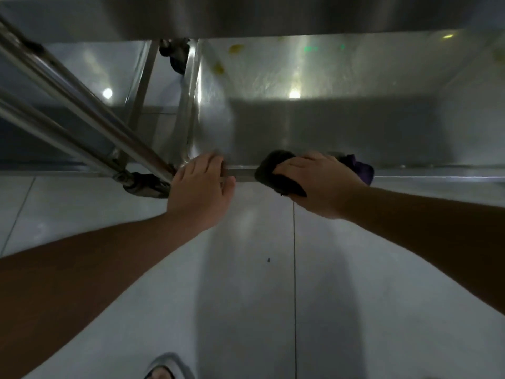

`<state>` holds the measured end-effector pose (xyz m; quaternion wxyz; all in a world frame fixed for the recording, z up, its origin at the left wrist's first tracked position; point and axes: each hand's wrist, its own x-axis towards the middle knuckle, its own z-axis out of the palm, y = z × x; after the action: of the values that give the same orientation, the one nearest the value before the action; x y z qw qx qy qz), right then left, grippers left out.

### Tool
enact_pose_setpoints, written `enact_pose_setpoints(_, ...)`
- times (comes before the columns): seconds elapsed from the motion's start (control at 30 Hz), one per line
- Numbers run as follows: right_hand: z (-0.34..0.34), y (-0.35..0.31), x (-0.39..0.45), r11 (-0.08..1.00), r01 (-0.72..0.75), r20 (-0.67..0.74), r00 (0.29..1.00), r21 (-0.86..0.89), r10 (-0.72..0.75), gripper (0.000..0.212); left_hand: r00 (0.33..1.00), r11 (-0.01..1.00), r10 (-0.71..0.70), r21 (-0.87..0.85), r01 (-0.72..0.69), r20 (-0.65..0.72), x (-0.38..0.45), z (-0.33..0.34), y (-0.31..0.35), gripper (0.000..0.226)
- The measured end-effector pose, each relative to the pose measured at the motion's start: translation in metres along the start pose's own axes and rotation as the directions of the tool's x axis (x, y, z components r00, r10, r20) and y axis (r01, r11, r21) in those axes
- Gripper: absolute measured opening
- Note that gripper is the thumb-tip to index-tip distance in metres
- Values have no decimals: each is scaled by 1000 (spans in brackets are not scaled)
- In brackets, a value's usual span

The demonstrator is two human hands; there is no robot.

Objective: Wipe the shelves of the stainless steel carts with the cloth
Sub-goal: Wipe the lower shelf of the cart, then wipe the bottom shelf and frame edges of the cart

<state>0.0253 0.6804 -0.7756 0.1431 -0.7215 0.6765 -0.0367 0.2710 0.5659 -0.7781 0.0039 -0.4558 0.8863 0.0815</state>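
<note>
The stainless steel cart's bottom shelf (314, 127) lies below me, with yellowish bits on its far part. My right hand (317, 181) grips a dark purple cloth (276, 173) and holds it against the shelf's near rim (240, 170). My left hand (202, 184) grips the same rim near the left corner, fingers curled over the edge, thumb on the outer side. An upper shelf (246, 15) overhangs at the top of the view.
The cart's slanted steel posts (82, 110) run down to the left corner, where a castor (144, 184) sits. A second castor (175, 56) shows at the far side. Pale tiled floor (246, 283) lies under me; my foot (164, 370) shows at the bottom.
</note>
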Motion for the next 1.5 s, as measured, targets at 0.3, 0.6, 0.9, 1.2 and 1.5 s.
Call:
enact_pose_setpoints(0.3, -49, -4, -73, 980, -187, 463, 864, -67, 197, 36, 955, 995, 88, -66, -72, 284, -73, -17, 89, 48)
enact_pose_setpoints(0.6, -111, -80, -187, 871, -489, 677, 626, -46, 387, 32, 632, 985, -51, 144, -97, 773, -196, -139, 86, 41)
enact_pose_setpoints(0.9, -306, -138, -244, 934, -305, 698, 627, -187, 345, 32, 684, 990, -25, 112, -84, 729, -196, -365, 156, 36)
enact_pose_setpoints(1.2, -542, -203, -246, 858, -512, 578, 688, -43, 440, 27, 747, 993, -59, -36, 110, 662, -187, -582, 201, 43)
enact_pose_setpoints(1.5, -716, -236, -276, 698, -711, 272, 691, 85, 670, 16, 860, 972, 231, -149, -182, 455, -158, -747, 236, 43)
